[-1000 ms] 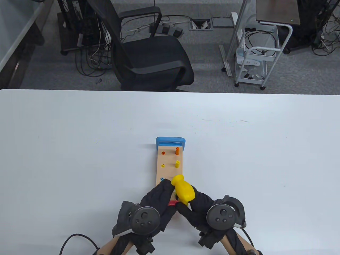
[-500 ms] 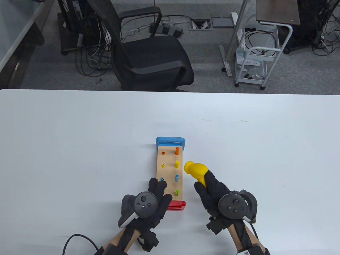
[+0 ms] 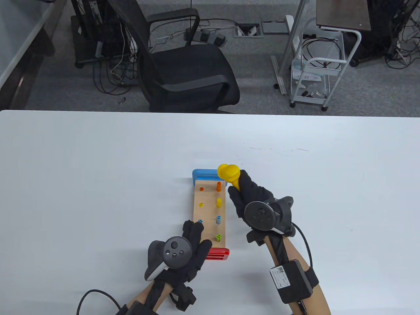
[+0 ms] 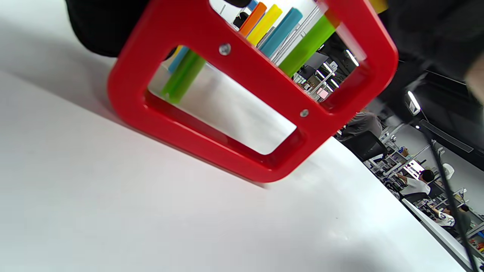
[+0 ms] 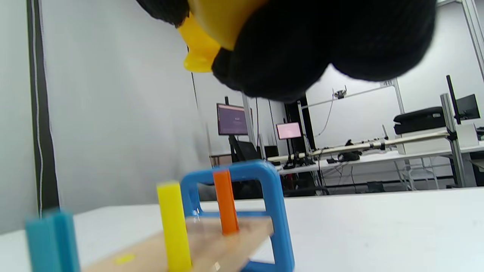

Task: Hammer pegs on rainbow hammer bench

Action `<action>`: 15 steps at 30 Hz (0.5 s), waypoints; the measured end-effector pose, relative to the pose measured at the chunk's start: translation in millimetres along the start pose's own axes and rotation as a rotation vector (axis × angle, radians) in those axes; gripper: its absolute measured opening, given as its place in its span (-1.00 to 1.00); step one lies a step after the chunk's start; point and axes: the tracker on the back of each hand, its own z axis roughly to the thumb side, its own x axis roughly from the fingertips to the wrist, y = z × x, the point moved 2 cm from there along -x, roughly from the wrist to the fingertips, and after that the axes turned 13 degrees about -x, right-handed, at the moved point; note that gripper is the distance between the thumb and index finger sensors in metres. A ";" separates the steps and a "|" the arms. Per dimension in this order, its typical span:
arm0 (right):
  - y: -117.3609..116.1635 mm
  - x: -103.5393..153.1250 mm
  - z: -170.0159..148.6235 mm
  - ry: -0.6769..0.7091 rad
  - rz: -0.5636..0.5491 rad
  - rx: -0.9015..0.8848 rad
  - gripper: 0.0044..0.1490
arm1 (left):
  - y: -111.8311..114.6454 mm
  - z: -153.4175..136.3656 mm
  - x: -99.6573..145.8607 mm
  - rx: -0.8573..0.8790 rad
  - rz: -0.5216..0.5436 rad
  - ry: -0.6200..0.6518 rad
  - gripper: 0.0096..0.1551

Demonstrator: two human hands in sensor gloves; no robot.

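The hammer bench (image 3: 209,213) is a wooden plank between a blue end (image 3: 210,174) and a red end (image 3: 218,254). Its right row of pegs stands raised: orange (image 3: 219,186), yellow (image 3: 219,202), blue (image 3: 218,219), green (image 3: 218,236). The left-row pegs sit nearly flush. My left hand (image 3: 195,231) lies flat on the plank's near left corner, beside the red end (image 4: 234,124). My right hand (image 3: 246,197) grips the handle of the yellow hammer (image 3: 229,173), whose head hovers by the blue end, just above the orange peg (image 5: 225,204). Gloved fingers (image 5: 302,49) wrap the hammer (image 5: 202,45).
The bench stands near the middle of the white table (image 3: 98,180), whose far edge runs across the view. Behind it are a black office chair (image 3: 187,75) and a white wire cart (image 3: 315,75). A black cable (image 3: 95,293) loops by my left wrist.
My right hand lifted the hammer off the bench's near end, swung it out to the right, then carried it to the far end above the orange peg. My left hand settled flat on the bench.
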 end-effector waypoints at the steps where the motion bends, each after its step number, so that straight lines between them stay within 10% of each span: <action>1: -18.3 -2.7 -7.3 -0.033 0.097 0.034 -0.17 | 0.2 0.0 0.0 0.008 0.000 0.003 0.05; 2: -36.9 -4.3 -14.0 -0.078 0.236 0.092 -0.16 | 0.3 0.0 0.0 0.015 0.000 0.005 0.04; 4: -30.3 -4.2 -12.0 -0.028 0.107 0.051 -0.17 | 0.5 0.1 -0.5 0.024 -0.006 0.007 0.01; 8: -20.5 -16.2 -1.6 -0.059 0.233 0.149 -0.17 | 0.6 0.2 -0.8 0.023 -0.015 0.007 0.00; 15: 4.3 -12.2 7.5 0.007 -0.040 0.010 -0.17 | 0.2 0.9 -0.1 -0.012 -0.006 0.001 0.01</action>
